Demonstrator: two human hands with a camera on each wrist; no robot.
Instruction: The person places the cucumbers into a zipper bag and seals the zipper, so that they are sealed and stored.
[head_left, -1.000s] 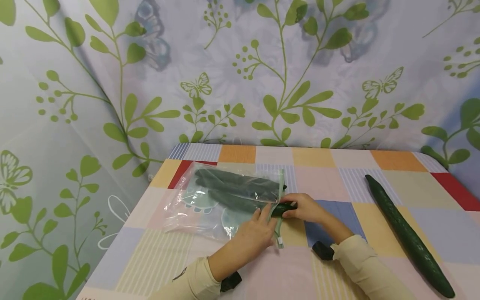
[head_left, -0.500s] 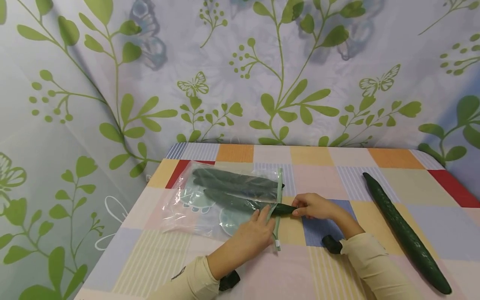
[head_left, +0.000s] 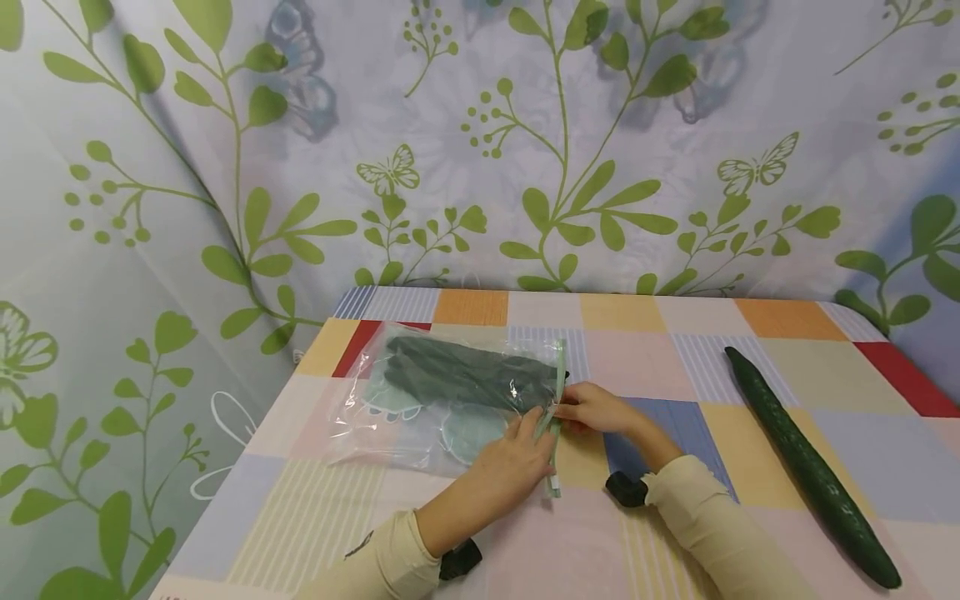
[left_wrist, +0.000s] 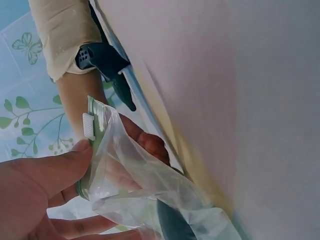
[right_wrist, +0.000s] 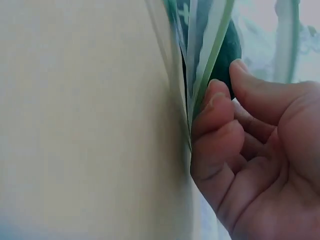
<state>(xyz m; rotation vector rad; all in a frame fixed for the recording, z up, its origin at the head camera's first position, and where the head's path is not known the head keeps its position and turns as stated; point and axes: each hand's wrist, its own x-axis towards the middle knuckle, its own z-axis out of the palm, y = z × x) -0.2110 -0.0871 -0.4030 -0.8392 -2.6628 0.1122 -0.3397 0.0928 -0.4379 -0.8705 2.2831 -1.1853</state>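
Observation:
A clear zip bag (head_left: 427,433) with a green zip edge (head_left: 560,367) lies flat, its mouth facing right. Dark green cucumbers (head_left: 465,371) lie side by side inside it. My left hand (head_left: 498,471) holds the bag's mouth at the near side; in the left wrist view the thumb (left_wrist: 75,162) pinches the green edge beside the white slider (left_wrist: 88,126). At the mouth is my right hand (head_left: 600,410). In the right wrist view its thumb and fingers grip the blunt end of a cucumber (right_wrist: 229,57), most of which is hidden inside the bag.
Another cucumber (head_left: 810,467) lies slanted on the right side of the patchwork tablecloth (head_left: 660,358). A leaf-patterned curtain (head_left: 450,167) hangs behind the table. Dark camera mounts (head_left: 626,490) sit at both wrists.
My right hand first drew back to the right along the cucumber's end, then moved left to the bag's mouth, sliding the cucumber deeper in. The left hand stayed on the bag's edge.

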